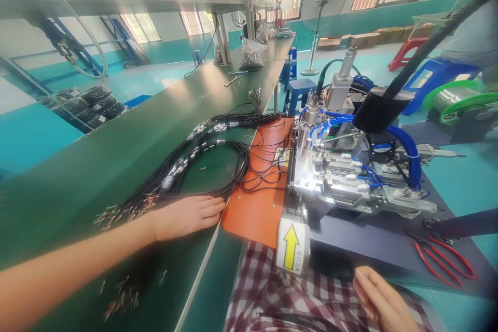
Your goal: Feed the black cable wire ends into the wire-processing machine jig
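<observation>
My left hand (187,215) lies flat on the green table (97,176), fingers stretched out and together, its tips near the edge of the orange mat (257,207). It rests at the stripped ends of a large coil of thin black cables (202,158). My right hand (383,298) hovers low at the bottom right over my checked lap, fingers loosely extended and holding nothing. It sits just below the dark base of a metal machine (342,171) with blue hoses.
A yellow arrow label (291,246) marks the machine's front. Red-handled pliers (443,257) lie on the machine's base at right. Bags of parts (251,54) and a wrench (232,81) sit further down the table. Blue stools (298,91) and a fan stand (315,36) are beyond.
</observation>
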Action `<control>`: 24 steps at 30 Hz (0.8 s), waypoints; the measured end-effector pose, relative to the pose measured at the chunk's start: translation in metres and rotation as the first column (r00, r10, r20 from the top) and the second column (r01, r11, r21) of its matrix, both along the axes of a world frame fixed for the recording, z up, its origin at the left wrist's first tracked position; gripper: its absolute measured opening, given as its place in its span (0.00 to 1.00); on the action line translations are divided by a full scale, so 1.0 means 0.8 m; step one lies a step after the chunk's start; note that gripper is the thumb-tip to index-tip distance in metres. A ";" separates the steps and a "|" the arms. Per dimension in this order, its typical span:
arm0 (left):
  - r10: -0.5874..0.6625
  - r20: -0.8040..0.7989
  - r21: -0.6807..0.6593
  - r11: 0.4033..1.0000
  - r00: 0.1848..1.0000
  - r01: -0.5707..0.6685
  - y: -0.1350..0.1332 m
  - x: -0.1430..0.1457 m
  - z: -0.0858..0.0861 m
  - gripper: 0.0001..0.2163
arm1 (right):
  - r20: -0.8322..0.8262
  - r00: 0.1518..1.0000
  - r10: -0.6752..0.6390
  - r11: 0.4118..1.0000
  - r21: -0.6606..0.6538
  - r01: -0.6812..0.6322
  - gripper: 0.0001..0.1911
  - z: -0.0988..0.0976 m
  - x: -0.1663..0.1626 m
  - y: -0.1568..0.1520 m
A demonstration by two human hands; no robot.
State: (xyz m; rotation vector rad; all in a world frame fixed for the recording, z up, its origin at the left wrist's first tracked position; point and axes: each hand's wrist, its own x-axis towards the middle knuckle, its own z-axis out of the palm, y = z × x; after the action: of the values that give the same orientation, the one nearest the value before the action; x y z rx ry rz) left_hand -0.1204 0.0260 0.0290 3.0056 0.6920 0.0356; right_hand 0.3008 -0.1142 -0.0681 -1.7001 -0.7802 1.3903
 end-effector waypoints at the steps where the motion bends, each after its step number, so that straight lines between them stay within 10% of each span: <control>1: -0.037 -0.015 -0.007 0.999 0.999 0.037 0.006 0.001 0.001 0.18 | 0.010 1.000 0.003 1.000 0.009 -0.003 0.32 0.006 -0.004 0.004; 6: -0.141 -0.015 0.033 0.989 0.990 0.142 0.028 0.019 0.006 0.12 | 0.056 0.998 -0.028 0.996 0.083 0.024 0.28 0.031 -0.014 0.006; 12: -0.008 0.099 0.242 0.970 0.995 -0.016 0.031 0.072 0.004 0.12 | -0.004 0.993 0.116 0.976 0.186 -0.113 0.13 0.065 -0.050 0.003; 16: -0.006 0.179 0.306 0.951 0.984 -0.049 0.024 0.119 -0.014 0.12 | -0.075 0.951 0.299 0.910 0.324 -0.260 0.26 0.082 -0.083 0.035; 19: -0.014 0.225 0.311 0.948 0.974 -0.059 0.011 0.144 -0.019 0.10 | -0.125 0.960 0.249 0.920 0.342 -0.194 0.09 0.080 -0.093 0.055; 24: 0.066 0.347 -0.041 0.998 0.935 -0.055 -0.030 0.197 -0.006 0.16 | -0.130 0.949 0.287 0.889 0.405 -0.213 0.09 0.068 -0.092 0.057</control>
State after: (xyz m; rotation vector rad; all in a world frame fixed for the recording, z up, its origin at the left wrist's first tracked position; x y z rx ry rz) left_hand 0.0370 0.0022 0.0241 2.8337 0.7335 0.5411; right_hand 0.2276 -0.0688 -0.0137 -1.1749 -1.1152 1.4284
